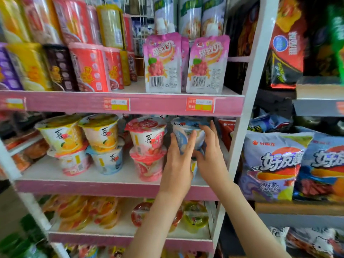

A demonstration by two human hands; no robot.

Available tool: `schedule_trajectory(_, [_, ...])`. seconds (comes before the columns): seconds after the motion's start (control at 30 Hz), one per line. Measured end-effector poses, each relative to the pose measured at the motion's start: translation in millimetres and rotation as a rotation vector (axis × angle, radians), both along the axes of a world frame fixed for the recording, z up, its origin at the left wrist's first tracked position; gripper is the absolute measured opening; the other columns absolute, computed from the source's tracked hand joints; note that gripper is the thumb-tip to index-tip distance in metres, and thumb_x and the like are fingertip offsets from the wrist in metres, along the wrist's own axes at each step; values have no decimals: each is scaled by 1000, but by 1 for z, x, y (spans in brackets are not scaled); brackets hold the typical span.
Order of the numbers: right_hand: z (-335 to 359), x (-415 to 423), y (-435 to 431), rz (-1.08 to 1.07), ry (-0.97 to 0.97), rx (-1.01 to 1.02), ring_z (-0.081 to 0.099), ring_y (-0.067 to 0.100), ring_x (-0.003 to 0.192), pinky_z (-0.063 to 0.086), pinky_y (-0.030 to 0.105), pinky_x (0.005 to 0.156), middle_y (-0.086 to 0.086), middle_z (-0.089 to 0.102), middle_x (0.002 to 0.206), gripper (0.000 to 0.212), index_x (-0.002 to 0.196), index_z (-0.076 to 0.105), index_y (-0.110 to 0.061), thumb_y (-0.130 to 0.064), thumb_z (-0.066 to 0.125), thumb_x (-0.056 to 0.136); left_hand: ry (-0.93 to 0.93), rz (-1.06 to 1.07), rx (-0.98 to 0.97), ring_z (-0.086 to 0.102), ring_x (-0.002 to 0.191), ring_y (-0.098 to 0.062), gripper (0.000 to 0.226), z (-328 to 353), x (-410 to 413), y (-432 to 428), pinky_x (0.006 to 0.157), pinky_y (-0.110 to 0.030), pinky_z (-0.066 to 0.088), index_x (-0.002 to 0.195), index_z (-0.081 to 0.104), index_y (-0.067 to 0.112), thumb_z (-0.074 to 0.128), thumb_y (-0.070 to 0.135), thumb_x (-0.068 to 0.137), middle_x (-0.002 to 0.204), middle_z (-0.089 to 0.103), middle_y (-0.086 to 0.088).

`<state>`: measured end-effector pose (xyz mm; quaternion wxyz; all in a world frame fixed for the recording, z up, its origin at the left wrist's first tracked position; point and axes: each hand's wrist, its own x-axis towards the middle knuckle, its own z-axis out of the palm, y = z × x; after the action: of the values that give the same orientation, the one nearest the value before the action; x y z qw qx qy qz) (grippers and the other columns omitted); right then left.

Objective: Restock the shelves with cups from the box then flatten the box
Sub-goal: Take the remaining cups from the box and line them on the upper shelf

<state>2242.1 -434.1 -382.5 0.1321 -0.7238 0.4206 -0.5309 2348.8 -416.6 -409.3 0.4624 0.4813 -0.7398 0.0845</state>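
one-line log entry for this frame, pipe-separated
phase: placing | left hand: holds blue cup | right hand: holds blue cup | location: middle shelf, right end | box: not in view

A shop: price-tagged pink shelves [121, 105] of packaged snacks [270, 164].

Blue-white cup [188, 135]; pink shelf edge [158, 105]; red-yellow price tags [200, 104].

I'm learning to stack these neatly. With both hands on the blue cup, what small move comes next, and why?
Probably ease the blue cup down squarely onto the lower cup: left hand and right hand grip it over that cup, beside the two-high pink stack.
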Motion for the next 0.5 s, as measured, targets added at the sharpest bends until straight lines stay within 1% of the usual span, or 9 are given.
schedule_trajectory(0.03, [0,1,0,-6,-2,7,17,5,123,35,23,91,10,7,158,65,140,31,-10,18,50,85,10,-7,10,24,138,-42,94,-1,0,-2,94,-50,48,148,13,29,62,-10,78,151,17,-29])
schedule_trajectory(0.07, [1,1,-1,-11,0,11,16,8,123,34,27,91,9,7,158,64,140,31,-10,18,49,85,16,-11,17,23,139,-42,95,-1,0,-5,92,-51,49,148,10,31,60,-10,78,151,14,-28])
schedule_trajectory(0.13, [4,2,-5,-22,4,5,18,10,123,36,29,89,7,7,158,66,140,32,-13,17,49,84,19,-17,20,23,139,-42,95,2,0,-11,90,-51,50,148,6,34,57,-9,80,152,12,-28])
schedule_trajectory(0.2, [7,1,-14,-31,1,-13,24,13,120,41,31,85,6,10,158,67,140,33,-13,16,52,82,32,-12,59,32,134,-43,96,12,-2,-14,85,-49,52,149,-2,38,53,-7,84,154,12,-24])
schedule_trajectory(0.27, [8,0,-25,-50,9,-15,28,16,116,44,34,82,7,12,157,67,139,34,-12,15,54,81,49,-5,131,44,124,-40,92,22,-2,-18,79,-42,50,142,-10,44,48,-4,88,155,11,-19])
schedule_trajectory(0.33, [7,0,-36,-61,5,-14,32,16,115,43,23,79,9,15,156,68,140,34,-10,16,53,80,74,-31,242,45,123,-34,91,29,-2,-26,79,-33,46,141,-9,47,45,-4,89,156,11,-14])
schedule_trajectory(0.4, [6,0,-47,-50,-22,-19,39,14,119,36,11,80,10,21,154,70,140,34,-9,18,51,78,108,-77,345,47,122,-28,91,37,0,-35,81,-23,40,146,2,45,42,-9,84,154,20,-10])
schedule_trajectory(0.43, [6,-1,-53,-54,-15,-12,38,15,126,33,10,83,9,23,153,71,141,33,-10,18,48,78,125,-87,376,49,118,-27,90,41,1,-40,80,-22,39,146,8,43,40,-12,82,151,27,-9])
schedule_trajectory(0.5, [7,-1,-66,-54,8,35,33,18,135,31,13,91,4,27,152,73,142,32,-14,20,43,78,163,-77,414,53,106,-27,84,45,4,-48,75,-24,38,143,13,36,39,-12,80,138,43,-10])
